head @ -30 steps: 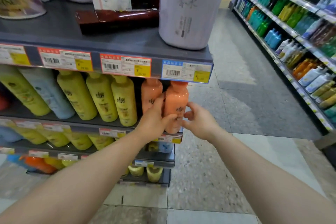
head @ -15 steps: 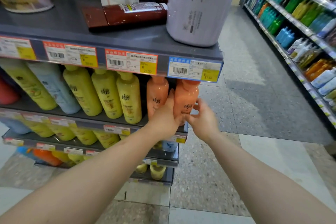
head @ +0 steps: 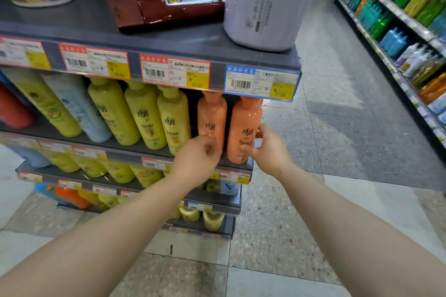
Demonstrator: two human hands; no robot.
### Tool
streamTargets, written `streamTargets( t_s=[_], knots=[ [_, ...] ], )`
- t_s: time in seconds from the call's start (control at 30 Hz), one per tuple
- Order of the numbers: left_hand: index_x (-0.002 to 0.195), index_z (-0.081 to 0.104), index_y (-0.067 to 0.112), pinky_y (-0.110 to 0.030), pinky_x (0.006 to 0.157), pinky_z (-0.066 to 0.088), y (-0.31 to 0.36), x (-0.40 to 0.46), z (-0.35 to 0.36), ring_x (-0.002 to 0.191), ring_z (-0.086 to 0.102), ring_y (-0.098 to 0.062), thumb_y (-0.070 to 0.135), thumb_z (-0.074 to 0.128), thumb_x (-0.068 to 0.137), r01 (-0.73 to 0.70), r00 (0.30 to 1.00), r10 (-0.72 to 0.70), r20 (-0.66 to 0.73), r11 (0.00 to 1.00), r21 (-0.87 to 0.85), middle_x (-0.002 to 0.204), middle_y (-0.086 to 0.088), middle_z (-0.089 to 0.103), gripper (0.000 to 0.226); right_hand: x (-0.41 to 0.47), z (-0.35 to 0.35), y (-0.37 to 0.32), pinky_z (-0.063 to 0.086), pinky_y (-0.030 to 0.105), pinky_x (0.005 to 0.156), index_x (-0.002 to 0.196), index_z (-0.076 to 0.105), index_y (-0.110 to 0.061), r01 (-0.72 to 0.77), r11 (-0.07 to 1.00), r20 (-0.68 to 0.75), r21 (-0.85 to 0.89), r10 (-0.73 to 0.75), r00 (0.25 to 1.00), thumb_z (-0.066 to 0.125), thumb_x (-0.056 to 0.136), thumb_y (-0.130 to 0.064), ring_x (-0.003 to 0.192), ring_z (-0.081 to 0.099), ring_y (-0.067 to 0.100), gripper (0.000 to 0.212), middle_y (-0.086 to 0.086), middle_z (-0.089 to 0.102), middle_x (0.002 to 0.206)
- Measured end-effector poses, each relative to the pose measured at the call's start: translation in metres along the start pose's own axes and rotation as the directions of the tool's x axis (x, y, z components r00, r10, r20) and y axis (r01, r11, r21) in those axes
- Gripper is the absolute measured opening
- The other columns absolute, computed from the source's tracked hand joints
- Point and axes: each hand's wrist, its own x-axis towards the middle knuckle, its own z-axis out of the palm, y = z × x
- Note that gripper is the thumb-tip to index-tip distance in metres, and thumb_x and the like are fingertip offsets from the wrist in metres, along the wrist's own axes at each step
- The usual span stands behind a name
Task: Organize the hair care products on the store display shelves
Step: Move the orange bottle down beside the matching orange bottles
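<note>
Straightened end orange bottle (head: pixel 243 128), right hand (head: pixel 270 149) grasping it; left hand (head: pixel 198 159) loosely curled, empty. Next: align labels forward.

Glossy plastic orange bottles (head: pixel 243 128); matt grey shelf (head: pixel 96 31), probably metal; speckled floor (head: pixel 337 128)

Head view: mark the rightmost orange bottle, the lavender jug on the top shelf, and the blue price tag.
rightmost orange bottle (head: pixel 245 125), head view, on its upper body at the logo.
lavender jug (head: pixel 265 5), head view, on its front face.
blue price tag (head: pixel 261 83), head view, on its middle.
</note>
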Motion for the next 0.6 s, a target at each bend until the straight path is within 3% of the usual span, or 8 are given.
streamTargets(
  t_s=[0.07,0.2,0.27,0.37,0.6],
  knots=[
    [0.124,0.055,0.015,-0.025,0.076,0.044,-0.011,0.003,-0.005,0.102,0.061,-0.018,0.028,0.067,0.086,0.072,0.987,-0.075,-0.143,0.997,-0.029,0.11,0.003,0.062,0.042,-0.001,0.002,-0.001,0.037,0.025,0.08,0.128,0.05,-0.021,0.001,1.0,-0.004,0.006,-0.001,1.0,0.072,0.084,-0.015,0.095,0.053,0.009,0.049,-0.011,0.055,0.105],
    [0.116,0.054,0.014,-0.029,0.071,0.047,-0.02,0.018,0.008,0.098,0.064,-0.021,0.037,0.074,0.078,0.132,0.984,-0.14,-0.112,0.988,-0.074,0.107,0.003,0.065,0.049,-0.002,0.006,-0.005,0.037,0.023,0.077,0.128,0.049,-0.023,-0.004,0.999,-0.009,0.044,0.004,1.0,0.07,0.085,-0.016,0.094,0.052,0.007,0.048,-0.013,0.055,0.104],
    [0.112,0.053,0.014,-0.036,0.078,0.053,-0.017,0.023,0.017,0.098,0.064,-0.024,0.036,0.078,0.074,0.154,0.982,-0.163,-0.095,0.983,-0.098,0.106,-0.002,0.067,0.051,-0.001,0.008,-0.005,0.037,0.022,0.078,0.129,0.048,-0.023,-0.007,0.998,-0.004,0.066,0.007,1.0,0.07,0.086,-0.016,0.096,0.05,0.005,0.049,-0.013,0.055,0.106],
    [0.121,0.042,0.01,-0.038,0.088,0.05,-0.01,0.031,0.026,0.109,0.06,-0.03,0.033,0.078,0.076,0.211,0.973,-0.218,-0.08,0.973,-0.09,0.118,-0.009,0.063,0.062,-0.001,0.01,-0.003,0.037,0.023,0.081,0.132,0.045,-0.023,-0.011,0.998,-0.009,0.068,0.012,1.0,0.07,0.086,-0.016,0.099,0.049,0.004,0.053,-0.013,0.055,0.11],
    [0.122,0.038,0.005,-0.037,0.087,0.046,-0.013,0.036,0.033,0.111,0.058,-0.032,0.027,0.072,0.084,0.232,0.962,-0.242,-0.129,0.969,-0.087,0.121,-0.015,0.06,0.055,0.0,0.013,-0.002,0.037,0.023,0.081,0.134,0.044,-0.022,-0.017,0.999,-0.021,0.05,0.018,1.0,0.07,0.086,-0.018,0.102,0.05,0.004,0.055,-0.009,0.059,0.12]
  ],
)
